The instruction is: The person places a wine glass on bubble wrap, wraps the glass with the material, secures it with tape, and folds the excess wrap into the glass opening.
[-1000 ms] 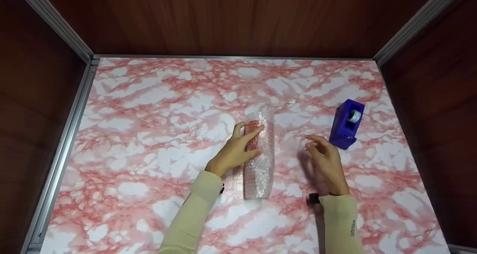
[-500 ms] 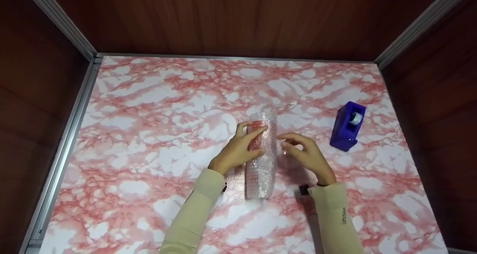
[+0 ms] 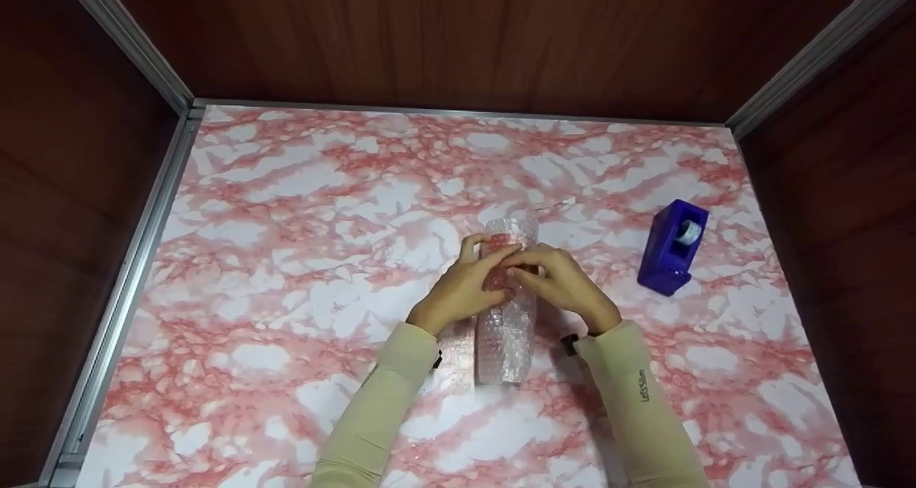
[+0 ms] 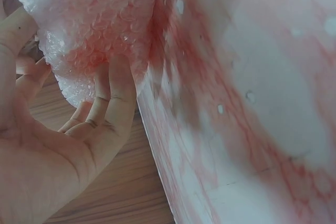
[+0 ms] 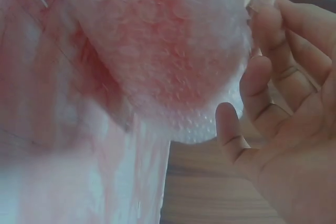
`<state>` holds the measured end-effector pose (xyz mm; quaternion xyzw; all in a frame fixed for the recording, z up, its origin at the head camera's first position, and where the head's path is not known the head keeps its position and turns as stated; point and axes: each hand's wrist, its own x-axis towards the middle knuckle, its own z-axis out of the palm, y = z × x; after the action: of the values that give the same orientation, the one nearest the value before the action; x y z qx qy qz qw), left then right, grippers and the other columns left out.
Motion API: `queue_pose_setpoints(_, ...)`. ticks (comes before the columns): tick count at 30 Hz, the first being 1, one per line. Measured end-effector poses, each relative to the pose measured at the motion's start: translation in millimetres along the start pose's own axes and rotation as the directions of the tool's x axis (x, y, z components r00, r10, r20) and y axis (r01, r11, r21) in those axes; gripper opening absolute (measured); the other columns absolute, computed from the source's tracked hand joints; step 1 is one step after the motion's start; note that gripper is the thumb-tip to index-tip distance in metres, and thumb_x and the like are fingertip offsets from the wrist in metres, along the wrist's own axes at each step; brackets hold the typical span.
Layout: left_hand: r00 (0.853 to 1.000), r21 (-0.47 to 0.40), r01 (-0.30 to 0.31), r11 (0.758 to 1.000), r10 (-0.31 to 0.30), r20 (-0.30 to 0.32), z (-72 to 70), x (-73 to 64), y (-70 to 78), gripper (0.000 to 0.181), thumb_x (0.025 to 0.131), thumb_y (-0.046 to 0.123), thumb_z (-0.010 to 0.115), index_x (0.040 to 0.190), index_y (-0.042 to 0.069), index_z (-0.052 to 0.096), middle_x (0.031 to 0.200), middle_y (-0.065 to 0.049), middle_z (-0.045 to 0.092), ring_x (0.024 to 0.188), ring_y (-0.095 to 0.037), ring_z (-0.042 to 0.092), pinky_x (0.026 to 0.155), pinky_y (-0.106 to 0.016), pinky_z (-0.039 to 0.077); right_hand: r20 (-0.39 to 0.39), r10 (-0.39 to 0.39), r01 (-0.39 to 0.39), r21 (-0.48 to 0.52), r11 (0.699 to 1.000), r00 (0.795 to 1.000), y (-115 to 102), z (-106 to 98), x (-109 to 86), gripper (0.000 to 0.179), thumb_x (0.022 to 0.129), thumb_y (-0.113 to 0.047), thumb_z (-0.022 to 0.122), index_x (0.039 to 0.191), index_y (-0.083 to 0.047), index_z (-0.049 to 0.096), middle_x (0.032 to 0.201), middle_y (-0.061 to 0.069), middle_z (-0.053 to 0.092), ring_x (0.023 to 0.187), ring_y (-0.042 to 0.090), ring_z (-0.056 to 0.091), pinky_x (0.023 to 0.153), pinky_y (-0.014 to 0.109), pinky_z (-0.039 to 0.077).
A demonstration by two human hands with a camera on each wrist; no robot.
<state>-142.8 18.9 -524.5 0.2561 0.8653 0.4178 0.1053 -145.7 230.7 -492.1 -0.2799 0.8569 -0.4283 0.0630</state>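
A bundle in clear bubble wrap [image 3: 507, 338] lies lengthwise on the table, something red showing through near its far end. My left hand [image 3: 458, 288] holds it from the left, thumb and index finger on top and other fingers curled down its side; in the left wrist view those fingers press the bubbled plastic [image 4: 100, 19]. From the right, my right hand [image 3: 565, 284] reaches over the top, its thumb and index finger pinching a small clear strip of tape, mostly hidden, at the wrap beside the left fingertips. Its other fingers [image 5: 257, 87] sit bent along the bundle's right side.
A purple tape dispenser [image 3: 662, 255] with a roll of clear tape [image 3: 688, 232] stands to the right of the right hand. The red-and-white marbled table [image 3: 286, 295] is bordered by metal rails and dark wood panels [image 3: 458, 37] at the back and sides.
My right hand has moved left from beside the tape dispenser onto the top of the bundle, meeting the left hand. The left hand has kept its hold on the bundle.
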Motion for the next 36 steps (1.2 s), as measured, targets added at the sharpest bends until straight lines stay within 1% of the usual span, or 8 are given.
queue_pose_setpoints(5, 1.000, -0.001, -0.021, 1.000, 0.021, -0.014, 0.1, 0.3, 1.0, 0.073, 0.091, 0.037, 0.074, 0.155, 0.034, 0.039, 0.155, -0.012, 0.021, 0.099, -0.023, 0.064, 0.091, -0.037, 0.051, 0.028, 0.003, -0.002, -0.045, 0.999, 1.000, -1, 3, 3.5, 0.016, 0.095, -0.009, 0.069, 0.109, -0.009, 0.077, 0.101, 0.001, 0.071, 0.087, 0.019, 0.059, 0.077, 0.039, 0.047)
queue_pose_setpoints(11, 1.000, -0.015, 0.005, 1.000, -0.005, -0.001, 0.0, 0.3, 2.2, 0.074, 0.091, 0.038, 0.074, 0.155, 0.036, 0.037, 0.155, -0.009, 0.019, 0.099, -0.023, 0.062, 0.090, -0.038, 0.051, -0.028, -0.046, 0.041, -0.161, 0.986, 0.999, -4, 7, 5.7, 0.011, 0.093, -0.011, 0.073, 0.103, -0.012, 0.078, 0.099, -0.002, 0.072, 0.085, 0.016, 0.061, 0.076, 0.037, 0.049)
queue_pose_setpoints(18, 1.000, -0.022, 0.019, 1.000, -0.019, 0.007, 1.2, 1.3, 2.3, 0.075, 0.091, 0.038, 0.074, 0.156, 0.036, 0.036, 0.156, -0.010, 0.017, 0.097, -0.024, 0.062, 0.088, -0.038, 0.052, -0.121, -0.119, 0.056, -0.429, 0.902, 0.986, -4, 13, 4.1, 0.011, 0.088, -0.018, 0.079, 0.098, -0.015, 0.077, 0.091, 0.001, 0.071, 0.078, 0.022, 0.062, 0.071, 0.041, 0.041)
queue_pose_setpoints(22, 1.000, -0.018, 0.014, 1.000, -0.014, -0.002, 1.1, 1.8, 2.0, 0.075, 0.091, 0.038, 0.075, 0.156, 0.035, 0.037, 0.155, -0.009, 0.019, 0.097, -0.023, 0.062, 0.088, -0.037, 0.051, -0.155, -0.156, 0.056, -0.512, 0.857, 0.976, -3, 17, 2.1, 0.011, 0.088, -0.020, 0.079, 0.097, -0.016, 0.076, 0.088, 0.001, 0.070, 0.076, 0.024, 0.062, 0.071, 0.043, 0.040)
queue_pose_setpoints(27, 1.000, -0.024, 0.021, 0.999, -0.022, -0.016, 1.2, 1.1, 1.2, 0.076, 0.089, 0.035, 0.077, 0.155, 0.034, 0.039, 0.154, -0.008, 0.021, 0.098, -0.024, 0.061, 0.090, -0.037, 0.050, -0.205, -0.174, 0.048, -0.507, 0.861, 0.963, 0, 19, 2.7, 0.019, 0.086, -0.020, 0.081, 0.098, -0.011, 0.069, 0.078, 0.001, 0.067, 0.066, 0.021, 0.060, 0.066, 0.043, 0.042)
queue_pose_setpoints(30, 1.000, -0.025, 0.013, 1.000, -0.013, -0.021, 1.5, 0.2, 0.0, 0.075, 0.089, 0.035, 0.077, 0.155, 0.033, 0.040, 0.153, -0.008, 0.022, 0.102, -0.025, 0.061, 0.092, -0.036, 0.049, -0.249, -0.093, -0.020, -0.419, 0.908, 0.964, 4, 17, 2.5, 0.033, 0.084, -0.025, 0.083, 0.099, -0.009, 0.059, 0.068, 0.001, 0.061, 0.057, 0.019, 0.055, 0.059, 0.038, 0.043)
queue_pose_setpoints(33, 1.000, -0.028, 0.006, 1.000, -0.006, -0.021, 1.8, -1.0, -1.6, 0.074, 0.090, 0.037, 0.076, 0.155, 0.034, 0.040, 0.153, -0.008, 0.022, 0.109, -0.026, 0.059, 0.095, -0.036, 0.048, -0.269, 0.087, -0.163, -0.275, 0.947, 0.959, 9, 15, 0.8, 0.047, 0.082, -0.036, 0.084, 0.103, -0.009, 0.052, 0.063, -0.001, 0.052, 0.052, 0.016, 0.048, 0.049, 0.034, 0.040)
queue_pose_setpoints(36, 1.000, -0.039, 0.014, 0.999, -0.015, -0.013, 1.5, -2.8, -4.1, 0.074, 0.091, 0.037, 0.075, 0.155, 0.036, 0.038, 0.154, -0.008, 0.021, 0.109, -0.024, 0.058, 0.094, -0.036, 0.048, -0.238, 0.320, -0.354, -0.115, 0.928, 0.917, 14, 16, -0.3, 0.064, 0.080, -0.050, 0.082, 0.112, -0.010, 0.046, 0.066, 0.000, 0.049, 0.054, 0.016, 0.046, 0.049, 0.033, 0.038)
